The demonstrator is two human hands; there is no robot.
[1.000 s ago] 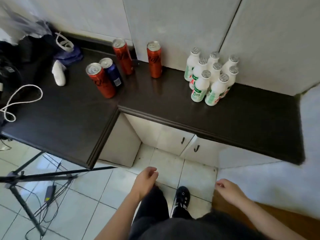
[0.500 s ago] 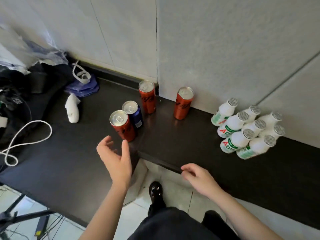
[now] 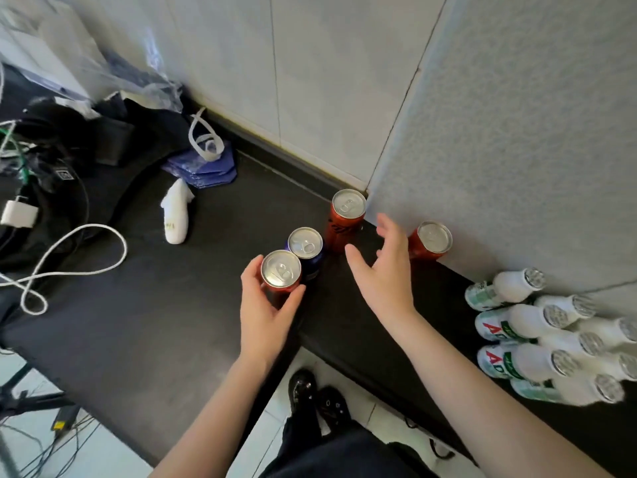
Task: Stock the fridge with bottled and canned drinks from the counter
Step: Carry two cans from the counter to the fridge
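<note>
Contact: left grip (image 3: 265,315) wraps the upright near red can (image 3: 281,273); right grip (image 3: 382,270) spread wide, empty, wall-side red can (image 3: 431,240) just at its two o'clock, likely next.

Soft, even daylight fills the scene, bright on the wall (image 3: 517,132) and dull on the dark counter (image 3: 138,322), which carries a faint sheen. The can (image 3: 281,270) lid glints. Shadows are weak. Wide-angle bending curves the wall seams, and the bottles (image 3: 531,367) at the right edge look stretched and smeared. The right hand (image 3: 382,270) is slightly soft.
</note>
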